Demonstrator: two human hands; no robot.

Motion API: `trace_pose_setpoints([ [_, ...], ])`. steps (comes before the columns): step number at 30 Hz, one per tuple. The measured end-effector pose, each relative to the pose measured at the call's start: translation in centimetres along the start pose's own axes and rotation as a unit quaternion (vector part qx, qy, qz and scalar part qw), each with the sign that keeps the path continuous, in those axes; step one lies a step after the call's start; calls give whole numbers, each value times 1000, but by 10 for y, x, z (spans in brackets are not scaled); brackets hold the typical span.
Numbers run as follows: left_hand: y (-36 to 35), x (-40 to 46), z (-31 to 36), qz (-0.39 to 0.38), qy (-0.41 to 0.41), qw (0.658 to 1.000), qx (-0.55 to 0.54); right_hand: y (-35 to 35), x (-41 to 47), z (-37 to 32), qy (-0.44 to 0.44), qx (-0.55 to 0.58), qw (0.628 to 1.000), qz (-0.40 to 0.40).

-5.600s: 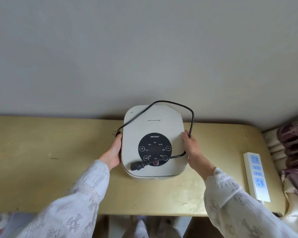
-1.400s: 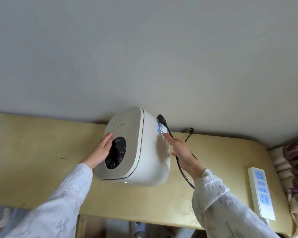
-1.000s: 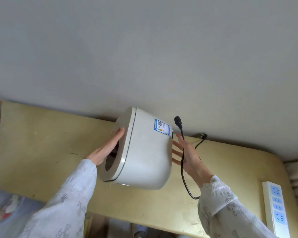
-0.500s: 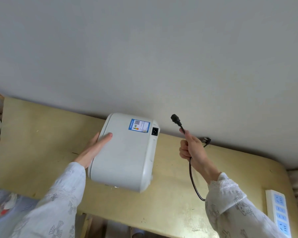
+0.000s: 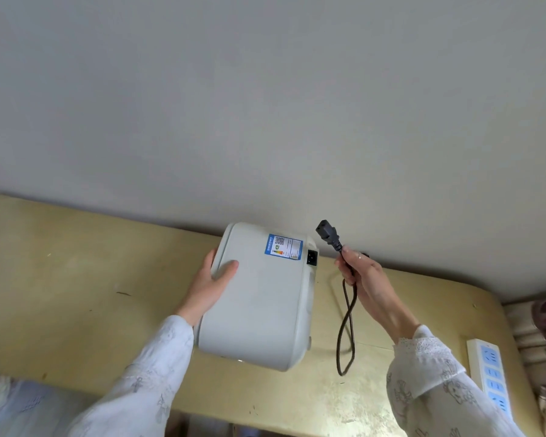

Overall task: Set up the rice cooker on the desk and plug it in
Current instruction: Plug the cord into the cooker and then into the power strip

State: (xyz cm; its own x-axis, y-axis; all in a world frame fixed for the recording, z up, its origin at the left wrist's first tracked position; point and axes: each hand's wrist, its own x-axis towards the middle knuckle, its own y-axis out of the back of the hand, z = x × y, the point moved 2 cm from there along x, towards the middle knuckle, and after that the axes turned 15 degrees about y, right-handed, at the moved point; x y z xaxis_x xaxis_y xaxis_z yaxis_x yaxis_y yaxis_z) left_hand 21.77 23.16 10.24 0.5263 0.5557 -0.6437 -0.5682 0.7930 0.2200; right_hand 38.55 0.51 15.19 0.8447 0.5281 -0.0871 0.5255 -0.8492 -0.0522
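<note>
On the desk (image 5: 76, 279), my left hand (image 5: 207, 287) lies spread against the rice cooker (image 5: 259, 298); my right hand (image 5: 364, 279) grips the power cord (image 5: 347, 326).

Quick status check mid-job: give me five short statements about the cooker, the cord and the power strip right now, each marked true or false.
1. The cord's connector is seated in the rice cooker's inlet. False: it is held in the air, apart from the inlet.
2. The right hand grips the cord. True.
3. The rice cooker shows its control panel to the camera. False: its labelled rear side shows.
4. The left hand rests on the cooker. True.
5. The power strip lies left of the cooker. False: it lies at the desk's right end.
</note>
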Motion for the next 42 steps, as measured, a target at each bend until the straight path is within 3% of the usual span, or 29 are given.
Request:
trace_pose_setpoints([
  [6,-10,-13,43,84,-138,982,98,3,-13,-9,19,56,997,-43],
  [9,-30,-36,73,-1,-234,962,139,7,-18,-13,26,36,998,-48],
  [11,-46,-53,88,-103,-249,953,138,9,-20,-15,34,7,998,-58],
  [13,-61,-66,97,-149,-266,942,138,10,-23,-17,41,-17,996,-72],
  [18,-79,-76,112,-140,-288,936,148,13,-30,-27,35,-50,995,-81],
  [21,-85,-74,117,-111,-275,944,146,11,-30,-33,68,-131,988,-46],
  [23,-90,-71,118,-96,-261,948,152,5,-28,-38,136,-224,965,-13],
  [28,-95,-65,120,-51,-244,960,130,-5,-20,-53,281,-436,855,-16],
  [31,-86,-50,108,1,-223,957,187,-10,-2,-53,190,-563,801,-75],
  [35,-65,-24,69,112,-221,902,354,-9,23,-47,-12,-600,790,-126],
  [40,-63,-19,33,194,-261,823,465,-23,43,-45,-62,-616,763,-185],
  [42,-66,-20,30,220,-267,811,472,-30,50,-46,-73,-617,759,-195],
])
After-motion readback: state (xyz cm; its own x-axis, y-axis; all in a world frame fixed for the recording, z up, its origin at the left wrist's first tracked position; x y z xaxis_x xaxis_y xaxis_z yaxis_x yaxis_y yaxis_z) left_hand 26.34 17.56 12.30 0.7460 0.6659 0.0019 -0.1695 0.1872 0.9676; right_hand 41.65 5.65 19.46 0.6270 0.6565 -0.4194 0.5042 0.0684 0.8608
